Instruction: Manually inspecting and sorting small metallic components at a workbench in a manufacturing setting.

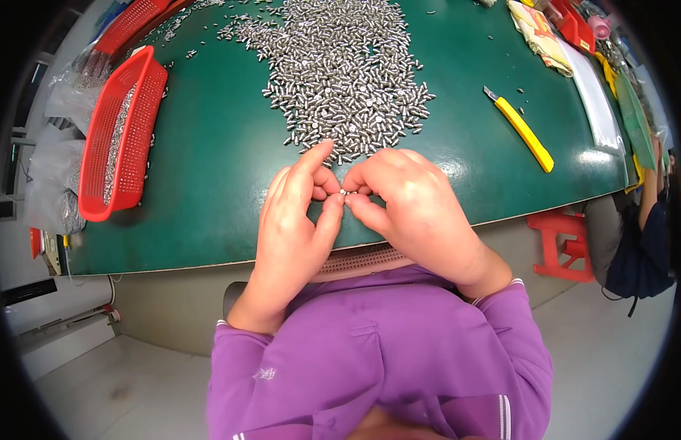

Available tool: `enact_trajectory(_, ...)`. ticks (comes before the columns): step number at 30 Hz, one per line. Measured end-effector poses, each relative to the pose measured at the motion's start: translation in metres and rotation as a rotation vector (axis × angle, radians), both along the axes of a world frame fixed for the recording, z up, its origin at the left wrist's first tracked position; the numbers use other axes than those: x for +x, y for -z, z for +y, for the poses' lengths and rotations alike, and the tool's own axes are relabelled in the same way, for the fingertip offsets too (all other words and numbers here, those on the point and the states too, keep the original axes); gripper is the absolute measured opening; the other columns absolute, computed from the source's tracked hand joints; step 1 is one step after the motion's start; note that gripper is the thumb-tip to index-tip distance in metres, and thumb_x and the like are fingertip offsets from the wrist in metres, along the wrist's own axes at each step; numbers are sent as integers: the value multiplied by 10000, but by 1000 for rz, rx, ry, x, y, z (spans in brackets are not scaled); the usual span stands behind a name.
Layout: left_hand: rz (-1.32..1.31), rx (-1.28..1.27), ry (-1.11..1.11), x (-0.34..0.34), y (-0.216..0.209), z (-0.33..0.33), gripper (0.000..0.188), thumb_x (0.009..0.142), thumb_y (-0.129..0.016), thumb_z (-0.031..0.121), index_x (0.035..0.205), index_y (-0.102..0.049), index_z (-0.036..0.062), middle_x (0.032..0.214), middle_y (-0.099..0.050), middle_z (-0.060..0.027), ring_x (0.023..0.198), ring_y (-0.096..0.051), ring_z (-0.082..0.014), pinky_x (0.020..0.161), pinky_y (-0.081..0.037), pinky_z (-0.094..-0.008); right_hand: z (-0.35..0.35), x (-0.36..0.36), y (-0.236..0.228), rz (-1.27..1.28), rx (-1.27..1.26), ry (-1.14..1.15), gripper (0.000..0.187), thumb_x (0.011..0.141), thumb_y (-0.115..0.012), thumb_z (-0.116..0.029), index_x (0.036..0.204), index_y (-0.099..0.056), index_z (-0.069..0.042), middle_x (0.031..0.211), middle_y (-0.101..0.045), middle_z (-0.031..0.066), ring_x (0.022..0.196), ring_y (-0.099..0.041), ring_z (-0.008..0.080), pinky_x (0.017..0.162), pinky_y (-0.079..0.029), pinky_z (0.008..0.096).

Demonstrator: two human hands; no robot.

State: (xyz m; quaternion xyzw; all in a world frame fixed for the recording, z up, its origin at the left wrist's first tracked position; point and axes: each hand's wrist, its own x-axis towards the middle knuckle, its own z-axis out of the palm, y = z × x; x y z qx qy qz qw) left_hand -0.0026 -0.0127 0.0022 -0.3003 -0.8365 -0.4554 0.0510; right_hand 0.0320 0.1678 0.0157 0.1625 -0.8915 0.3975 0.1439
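Note:
My left hand (293,209) and my right hand (403,194) meet over the near part of the green table. Thumb and fingers of each are pinched together, and between them sits a small silvery metal part (343,192), mostly covered by the fingertips. My left index finger points up, away from the pinch. Just beyond my hands spreads a large heap of small metal pins (348,81), short and shiny with narrowed ends. Its near edge almost reaches my fingers.
A red perforated basket (146,110) holding metal pins stands at the left. To the right lies a yellow utility knife (524,134) with its blade out. Plastic bags (58,169) hang beyond the left edge. A red stool (564,246) and another person's arm (648,194) are at the right.

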Motion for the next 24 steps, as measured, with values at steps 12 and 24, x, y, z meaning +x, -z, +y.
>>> enact_trajectory(12,15,26,15,1,0,-1,600,826,-632,-115,1401,-542,32,889,-630,-65,839,-591,-218,782,-516,-359,-3,3,3,66,51,21,165,819,-721,-80,924,-599,-44,881,-589,118,843,-582,327,760,-491,439)
enact_trajectory(24,29,25,15,1,0,-2,602,822,-611,-124,1400,-540,26,890,-624,-74,836,-597,-224,783,-516,-364,-10,4,1,111,129,78,159,810,-749,-65,913,-628,-63,881,-605,78,805,-584,300,716,-483,419)
